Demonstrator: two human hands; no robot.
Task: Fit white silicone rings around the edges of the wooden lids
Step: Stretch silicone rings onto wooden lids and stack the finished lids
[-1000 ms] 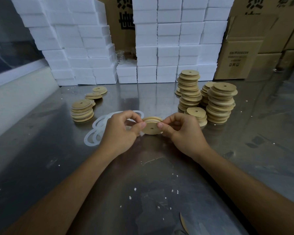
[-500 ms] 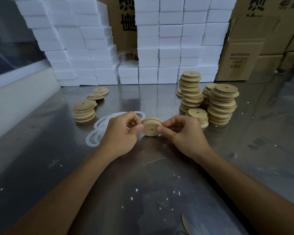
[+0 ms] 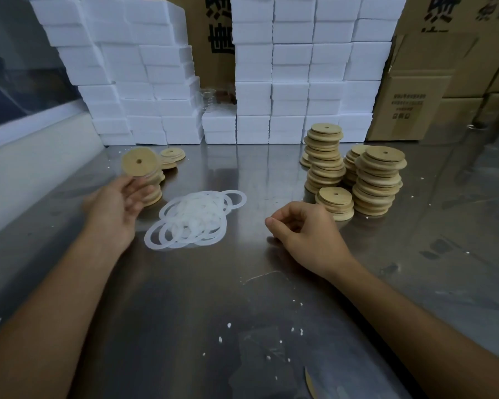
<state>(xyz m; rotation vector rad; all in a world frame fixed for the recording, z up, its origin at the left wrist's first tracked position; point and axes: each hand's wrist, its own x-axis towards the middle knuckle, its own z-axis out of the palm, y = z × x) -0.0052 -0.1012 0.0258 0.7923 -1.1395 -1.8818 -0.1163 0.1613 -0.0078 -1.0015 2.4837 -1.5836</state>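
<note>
A wooden lid (image 3: 140, 162) with a white ring round its rim is tilted in the air over the left lid stack (image 3: 154, 194). It sits just past the blurred fingertips of my left hand (image 3: 117, 207), whose fingers are spread and straight. My right hand (image 3: 306, 230) rests on the steel table (image 3: 213, 298) with loosely curled fingers and holds nothing. Between the hands lies a pile of white silicone rings (image 3: 196, 218). Tall stacks of bare wooden lids (image 3: 378, 182) stand at the right, with a short stack (image 3: 336, 201) just beyond my right hand.
Walls of white foam boxes (image 3: 291, 82) line the back of the table, with cardboard cartons (image 3: 409, 108) at the right. A few loose lids (image 3: 172, 155) lie behind the left stack. A pale ledge (image 3: 35, 165) runs along the left side. White crumbs dot the near table.
Both hands held the lid at the centre before. Now my left hand has carried it left to the left stack and opened, and my right hand has let go and dropped to the table.
</note>
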